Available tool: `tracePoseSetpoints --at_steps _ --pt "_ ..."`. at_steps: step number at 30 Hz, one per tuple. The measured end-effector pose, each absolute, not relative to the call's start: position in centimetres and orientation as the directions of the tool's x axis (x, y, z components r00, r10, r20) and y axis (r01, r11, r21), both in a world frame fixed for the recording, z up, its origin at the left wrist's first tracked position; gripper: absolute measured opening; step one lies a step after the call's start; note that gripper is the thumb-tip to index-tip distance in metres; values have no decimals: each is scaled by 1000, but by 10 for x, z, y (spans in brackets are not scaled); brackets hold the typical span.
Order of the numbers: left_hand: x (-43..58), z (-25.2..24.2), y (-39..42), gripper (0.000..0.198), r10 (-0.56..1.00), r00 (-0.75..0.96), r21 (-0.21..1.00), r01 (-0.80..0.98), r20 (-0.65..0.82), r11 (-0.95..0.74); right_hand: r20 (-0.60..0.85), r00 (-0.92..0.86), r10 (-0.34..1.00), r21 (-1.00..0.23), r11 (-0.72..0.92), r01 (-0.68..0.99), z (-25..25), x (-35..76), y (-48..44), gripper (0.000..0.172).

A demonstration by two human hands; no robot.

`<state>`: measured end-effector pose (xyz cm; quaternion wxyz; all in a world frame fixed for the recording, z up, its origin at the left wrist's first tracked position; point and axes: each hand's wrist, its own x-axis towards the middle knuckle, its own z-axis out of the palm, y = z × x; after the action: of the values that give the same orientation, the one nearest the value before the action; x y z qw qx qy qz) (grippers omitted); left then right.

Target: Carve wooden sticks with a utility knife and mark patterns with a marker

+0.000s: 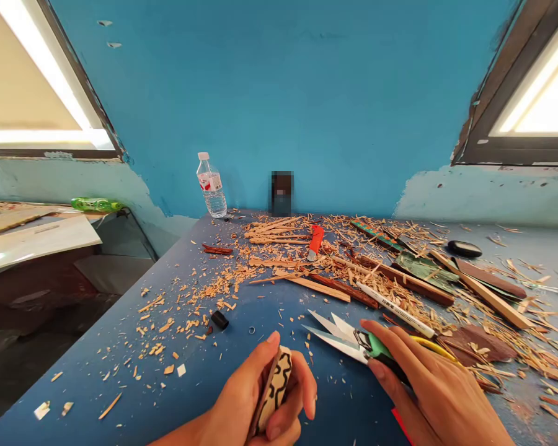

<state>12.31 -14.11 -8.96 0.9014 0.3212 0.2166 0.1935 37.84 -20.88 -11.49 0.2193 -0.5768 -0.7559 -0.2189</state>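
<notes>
My left hand (265, 393) is closed around a small wooden piece (275, 384) with black wavy lines on its pale face, held near the table's front edge. To its right, my right hand (423, 378) has its fingers on the green and black handle of some cutters (341, 334). The cutters' pointed metal blades are spread apart and point left, low over the blue table (167, 384). A white marker (395, 308) lies just beyond my right hand, and a black cap (220, 319) sits left of the blades.
Wood shavings and sticks (279, 232) cover the table's back and right. Among them lie a red-handled cutter (315, 241), dark wood strips and a black oval object (464, 249). A water bottle (211, 186) stands at the back left against the blue wall.
</notes>
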Motion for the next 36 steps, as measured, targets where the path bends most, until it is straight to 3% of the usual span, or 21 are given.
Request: tracePoseSetpoints --at_steps 4,10,13,20,29,33,36 --pt "121 -95 -140 55 467 861 646 -243 -200 724 569 -181 802 4 217 976 -113 381 -208 35" --pt "122 -91 -140 51 480 864 660 -273 -151 700 457 37 889 -308 119 944 -105 400 -203 36" --pt "121 -90 -139 49 471 874 655 -287 -120 699 420 104 902 -372 66 926 -105 409 -198 39" --pt "120 -94 -139 48 472 874 672 -282 -114 685 442 12 897 -266 118 957 -106 410 -195 38" --pt "122 -93 -144 22 515 849 693 -299 -121 656 468 -74 881 -166 170 971 -107 411 -195 30" --pt "123 -91 -146 34 591 793 705 -335 -147 625 556 -111 824 -161 238 958 -95 391 -205 31" --pt "124 -85 -150 33 572 798 713 -289 -190 639 617 -223 754 -65 332 941 -83 365 -215 35"
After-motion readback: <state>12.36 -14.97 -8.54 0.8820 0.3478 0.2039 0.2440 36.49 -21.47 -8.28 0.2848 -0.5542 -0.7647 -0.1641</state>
